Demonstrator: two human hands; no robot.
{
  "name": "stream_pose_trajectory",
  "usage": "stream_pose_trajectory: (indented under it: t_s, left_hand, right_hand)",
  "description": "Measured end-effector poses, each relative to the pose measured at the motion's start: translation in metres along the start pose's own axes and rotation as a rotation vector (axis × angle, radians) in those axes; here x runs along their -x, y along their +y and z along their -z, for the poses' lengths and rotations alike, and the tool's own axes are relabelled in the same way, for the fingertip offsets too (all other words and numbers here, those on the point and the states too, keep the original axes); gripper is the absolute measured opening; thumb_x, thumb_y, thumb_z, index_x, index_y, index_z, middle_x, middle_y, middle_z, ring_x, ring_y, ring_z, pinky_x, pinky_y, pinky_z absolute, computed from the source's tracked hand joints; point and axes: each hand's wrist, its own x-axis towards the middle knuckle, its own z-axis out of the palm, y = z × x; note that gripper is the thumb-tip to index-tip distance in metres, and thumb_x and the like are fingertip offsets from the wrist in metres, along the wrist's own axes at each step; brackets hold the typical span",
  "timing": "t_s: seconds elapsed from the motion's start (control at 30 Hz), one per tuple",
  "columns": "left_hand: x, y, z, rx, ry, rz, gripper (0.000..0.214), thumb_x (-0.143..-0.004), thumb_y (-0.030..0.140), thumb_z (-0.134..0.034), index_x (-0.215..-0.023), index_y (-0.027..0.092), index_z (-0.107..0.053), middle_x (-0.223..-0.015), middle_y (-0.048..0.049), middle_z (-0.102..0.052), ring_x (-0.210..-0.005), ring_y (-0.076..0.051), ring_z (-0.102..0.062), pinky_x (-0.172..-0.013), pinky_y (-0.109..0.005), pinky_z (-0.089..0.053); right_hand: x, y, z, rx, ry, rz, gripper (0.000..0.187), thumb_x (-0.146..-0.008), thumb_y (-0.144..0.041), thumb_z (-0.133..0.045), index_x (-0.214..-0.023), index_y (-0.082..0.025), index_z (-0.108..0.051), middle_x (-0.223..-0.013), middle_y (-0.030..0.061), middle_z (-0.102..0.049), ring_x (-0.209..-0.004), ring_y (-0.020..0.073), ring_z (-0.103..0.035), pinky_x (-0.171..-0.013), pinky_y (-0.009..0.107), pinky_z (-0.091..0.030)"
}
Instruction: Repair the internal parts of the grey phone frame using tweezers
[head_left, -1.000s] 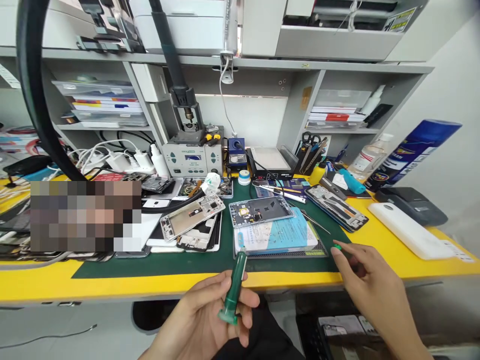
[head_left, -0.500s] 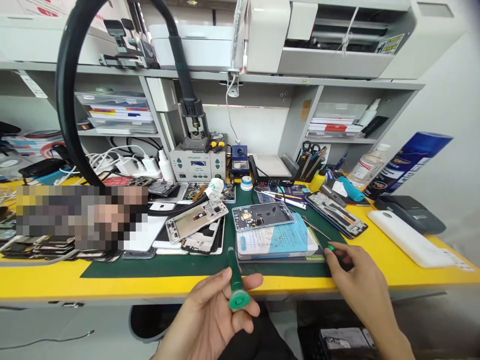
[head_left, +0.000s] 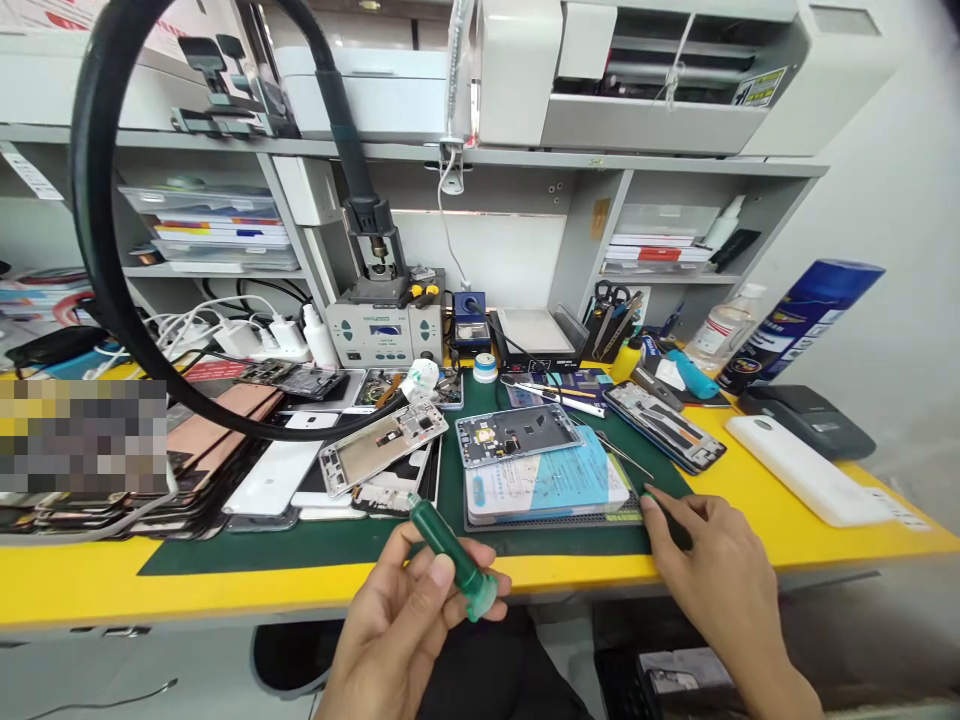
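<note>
My left hand (head_left: 420, 600) grips a green syringe (head_left: 450, 550) above the front edge of the bench. Its narrow tip points up and away to the left, and its flanged end is toward me. Over the right side of the green mat, my right hand (head_left: 712, 570) pinches a small green cap (head_left: 648, 490), mostly hidden by the fingers. Between and beyond the hands, an opened phone frame (head_left: 517, 436) lies on a blue and white box (head_left: 547, 485). Tweezers (head_left: 626, 458) rest just past my right fingertips.
To the left are a bare phone frame (head_left: 382, 445), white phone backs (head_left: 281, 478) and stacked screens (head_left: 202, 470). A black hose (head_left: 90, 200) loops over them from the hot air station (head_left: 386, 335). At right are another phone (head_left: 664, 425), a white block (head_left: 810, 475) and a spray can (head_left: 806, 320).
The syringe has turned in my left hand, so its tip leans farther left and its side shows more. My right hand keeps its pinch. The whole view has shifted slightly.
</note>
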Motion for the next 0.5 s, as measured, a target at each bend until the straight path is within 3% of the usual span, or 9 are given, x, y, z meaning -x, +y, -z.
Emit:
stream_pose_trajectory:
  t_s: [0.33, 0.5]
  left_hand:
    - [-0.005, -0.003, -0.003, -0.081, 0.115, -0.049, 0.043, -0.084, 0.047, -0.096, -0.105, 0.018, -0.071, -0.106, -0.0097, -0.081, -0.096, -0.031, -0.083, -0.09, -0.044, -0.072]
    - [-0.006, -0.009, -0.007, -0.142, 0.175, -0.104, 0.052, -0.079, 0.052, -0.1, -0.102, 0.019, -0.067, -0.104, -0.0081, -0.082, -0.092, -0.028, -0.084, -0.085, -0.039, -0.073]
  right_hand:
    - [-0.001, -0.007, 0.009, -0.093, -0.126, -0.259, 0.064, -0.095, -0.061, -0.046, -0.111, -0.018, -0.092, -0.096, 0.0174, -0.067, -0.092, 0.0416, -0.065, -0.077, 0.051, -0.043]
    - [-0.01, -0.005, 0.015, -0.262, -0.238, -0.412, 0.063, -0.083, -0.07, -0.053, -0.099, -0.02, -0.086, -0.088, 0.0105, -0.072, -0.081, 0.0335, -0.067, -0.077, 0.048, -0.049]
